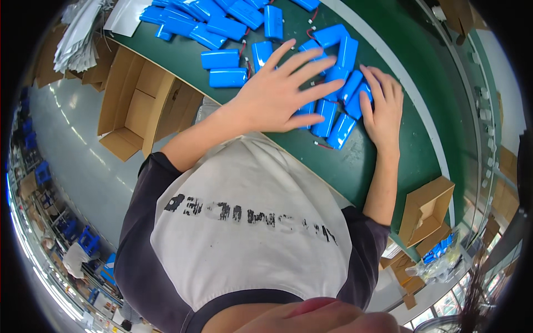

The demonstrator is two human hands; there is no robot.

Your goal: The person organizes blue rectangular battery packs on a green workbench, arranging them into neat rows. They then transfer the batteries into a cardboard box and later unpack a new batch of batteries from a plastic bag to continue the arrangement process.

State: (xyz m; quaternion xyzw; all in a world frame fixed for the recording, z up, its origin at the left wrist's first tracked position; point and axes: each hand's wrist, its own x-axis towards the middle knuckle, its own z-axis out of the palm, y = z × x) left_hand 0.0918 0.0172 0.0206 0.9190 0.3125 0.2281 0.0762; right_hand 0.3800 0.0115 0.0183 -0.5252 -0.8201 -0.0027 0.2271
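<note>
Blue-wrapped battery packs with thin red and black leads and small white connectors lie on a green table [358,166]. My left hand [277,94] is open over the middle group, palm down with fingers spread, and hides parts of several packs. At the right side of that group, my right hand [383,105] bends round the end of a battery pack [360,101], thumb and fingers apart, touching it without a closed grip. One battery pack [341,131] lies tilted nearest me, its lead trailing left. Two packs, one of them a battery pack [228,77], lie left of my left hand.
More battery packs [225,26] are heaped at the far left, beside white sheets [83,36]. An open cardboard box [136,102] stands below the table's left edge. Another small carton [426,211] sits at the right, near a clear plastic bag [441,263] with blue items.
</note>
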